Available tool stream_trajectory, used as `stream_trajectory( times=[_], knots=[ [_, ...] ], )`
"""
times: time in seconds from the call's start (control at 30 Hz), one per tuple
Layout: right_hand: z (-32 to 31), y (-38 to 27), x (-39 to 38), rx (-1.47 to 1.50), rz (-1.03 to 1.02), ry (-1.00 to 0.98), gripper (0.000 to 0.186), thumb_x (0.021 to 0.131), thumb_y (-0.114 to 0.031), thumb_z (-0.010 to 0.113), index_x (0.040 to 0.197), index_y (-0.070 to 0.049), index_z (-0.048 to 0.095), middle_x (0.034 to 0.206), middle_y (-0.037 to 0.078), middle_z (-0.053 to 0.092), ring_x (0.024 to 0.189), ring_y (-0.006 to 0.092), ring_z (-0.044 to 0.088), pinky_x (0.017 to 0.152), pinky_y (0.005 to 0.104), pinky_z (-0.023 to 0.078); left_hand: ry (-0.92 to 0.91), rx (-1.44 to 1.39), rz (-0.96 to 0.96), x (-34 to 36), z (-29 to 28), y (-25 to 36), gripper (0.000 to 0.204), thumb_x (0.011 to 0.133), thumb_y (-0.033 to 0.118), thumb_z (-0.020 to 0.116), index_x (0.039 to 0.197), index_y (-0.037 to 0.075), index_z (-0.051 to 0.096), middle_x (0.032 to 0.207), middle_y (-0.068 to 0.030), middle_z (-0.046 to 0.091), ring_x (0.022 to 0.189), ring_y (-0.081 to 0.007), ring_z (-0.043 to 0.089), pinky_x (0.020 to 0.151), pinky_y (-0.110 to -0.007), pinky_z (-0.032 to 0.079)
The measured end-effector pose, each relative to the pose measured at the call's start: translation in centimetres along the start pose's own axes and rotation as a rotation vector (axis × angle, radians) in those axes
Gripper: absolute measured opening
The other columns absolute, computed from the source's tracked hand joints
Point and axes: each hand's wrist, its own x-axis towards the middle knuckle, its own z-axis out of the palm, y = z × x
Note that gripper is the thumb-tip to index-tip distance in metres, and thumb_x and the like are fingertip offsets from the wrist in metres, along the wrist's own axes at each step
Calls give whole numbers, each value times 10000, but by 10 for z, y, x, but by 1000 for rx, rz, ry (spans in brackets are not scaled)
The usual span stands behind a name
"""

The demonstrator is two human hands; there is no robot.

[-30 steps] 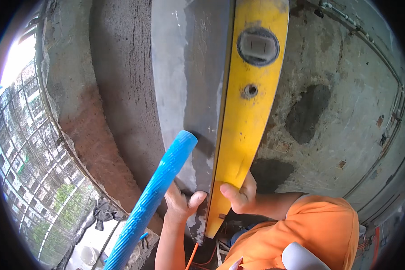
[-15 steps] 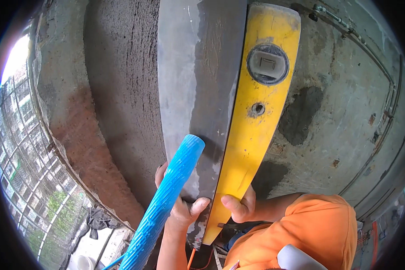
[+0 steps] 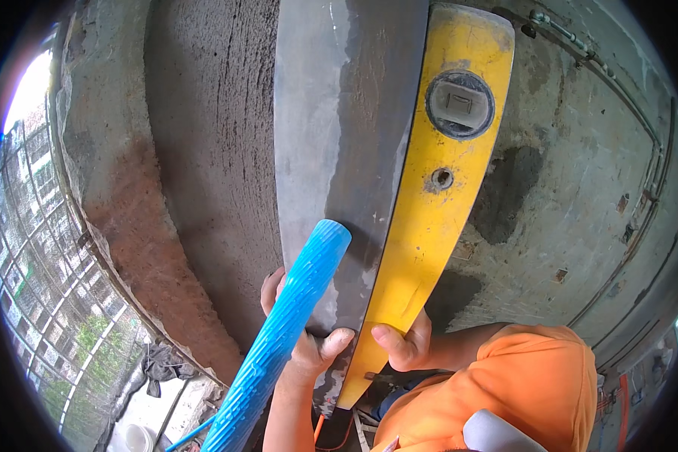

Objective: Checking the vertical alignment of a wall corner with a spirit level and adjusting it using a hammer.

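Observation:
A long grey metal straightedge (image 3: 313, 113), with a darker damp-looking band along its right side, runs up the middle. Closed round its lower edges is my left hand (image 3: 322, 349), thumb on the face and fingertips at the left edge. Flush along its right side lies a scuffed yellow spirit level (image 3: 418, 248) with a round vial window near the top. My right hand (image 3: 405, 343) grips the level low down, thumb on its front and fingers behind. In front of my left hand and forearm, a blue ribbed tube (image 3: 282, 324) slants up and hides part of them.
Rough fresh grey render (image 3: 211, 151) covers the wall to the left, beside a brown-red patch (image 3: 154, 233). At far left is a barred window (image 3: 53, 301). Pipes (image 3: 618, 90) cross the stained wall (image 3: 565, 188) on the right. A white bucket (image 3: 137, 437) stands at lower left.
The upper ends of the straightedge and spirit level have tilted slightly to the right, still side by side. The blue tube has shifted a little right; both hands keep their grip.

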Motion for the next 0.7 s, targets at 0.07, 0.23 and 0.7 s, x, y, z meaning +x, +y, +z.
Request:
stream_trajectory(
  times=[0.07,0.23,0.7],
  knots=[
    [1,0,0,4,3,17,460,882,-74,572,1286,69,404,1203,126,527,1092,203,509,955,324,380,-25,24,-4,0,-3,1,960,681,745,624,1266,0,473,1295,-198,388,1247,-363,356,1028,-485,329],
    [-1,-1,-1,-25,5,9,470,879,-77,571,1291,69,398,1207,128,523,1097,207,507,955,329,379,-44,53,-1,-3,0,-1,980,680,758,609,1277,-4,454,1298,-213,382,1257,-382,337,1037,-496,320],
    [3,-7,6,-86,-2,25,422,857,-141,523,1233,39,460,1179,131,545,1061,223,529,918,351,414,30,-1,6,-3,2,-5,1000,671,765,608,1269,-20,449,1277,-233,414,1228,-403,353,1024,-528,314]
  ],
)
